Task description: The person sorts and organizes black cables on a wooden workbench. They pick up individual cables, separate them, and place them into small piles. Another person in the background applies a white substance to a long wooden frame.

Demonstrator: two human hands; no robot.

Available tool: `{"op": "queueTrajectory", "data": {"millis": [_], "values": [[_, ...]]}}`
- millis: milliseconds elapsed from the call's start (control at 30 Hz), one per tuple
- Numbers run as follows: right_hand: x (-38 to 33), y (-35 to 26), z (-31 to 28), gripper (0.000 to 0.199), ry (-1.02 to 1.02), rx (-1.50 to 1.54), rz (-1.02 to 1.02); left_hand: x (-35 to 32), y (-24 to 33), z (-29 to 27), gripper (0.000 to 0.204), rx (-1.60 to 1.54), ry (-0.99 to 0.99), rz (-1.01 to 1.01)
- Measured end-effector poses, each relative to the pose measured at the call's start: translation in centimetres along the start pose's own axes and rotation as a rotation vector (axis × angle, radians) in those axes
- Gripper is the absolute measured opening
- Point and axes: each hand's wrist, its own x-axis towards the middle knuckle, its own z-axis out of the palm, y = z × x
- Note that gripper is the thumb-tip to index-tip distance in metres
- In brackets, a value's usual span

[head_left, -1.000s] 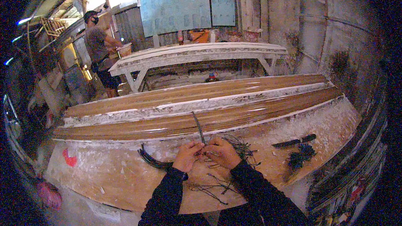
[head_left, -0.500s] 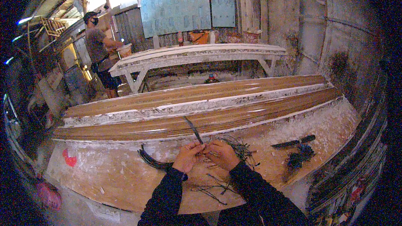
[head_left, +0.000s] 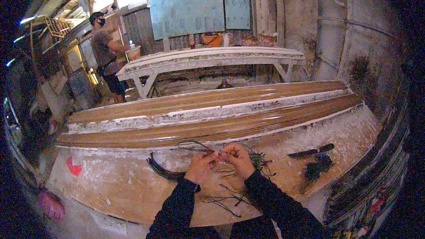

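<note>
Over the front of the wooden table, my left hand point(head_left: 201, 167) and my right hand point(head_left: 238, 159) come close together, fingertips pinched. Between them they hold a thin dark strip point(head_left: 195, 143), its free part curving out to the left above my left hand. A curved bundle of dark strips point(head_left: 162, 171) lies just left of my left hand. Tangled dark cords point(head_left: 260, 161) rest beside and partly behind my right hand. More knotted cords point(head_left: 226, 202) lie between my forearms. My fingers hide where the strip is gripped.
A black-handled knife point(head_left: 311, 151) and a dark clump of cord point(head_left: 318, 166) lie on the right. Beyond my hands run long brown glossy boards point(head_left: 212, 127). A red scrap point(head_left: 74, 167) sits at left. A person point(head_left: 105, 53) stands beside a whitish bench point(head_left: 212, 62).
The strip stood up from my fingertips; now it bends over to the left in a curve. Both hands have shifted slightly, still together, with the right one raised a little.
</note>
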Motion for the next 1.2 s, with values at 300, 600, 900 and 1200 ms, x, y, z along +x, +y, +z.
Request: {"op": "queueTrajectory", "data": {"millis": [300, 600, 900, 1200], "values": [[0.2, -0.5, -0.2, 0.019, -0.015, -0.715, -0.124, 0.2, -0.4, -0.6, 0.008, 0.002, 0.057, 0.034], [0.0, -1.1, 0.3, 0.024, -0.205, -0.366, -0.037, 0.5, -0.8, -0.4, 0.006, -0.03, 0.019, 0.061], [-0.2, -1.1, 0.2, 0.02, -0.139, -0.136, 0.232, -0.2, -0.1, 1.1, 0.017, -0.009, 0.028, 0.181], [0.3, 0.4, -0.5, 0.015, -0.078, -0.106, 0.054, -0.7, 0.8, 2.0, 0.015, 0.193, 0.082, 0.184]]}}
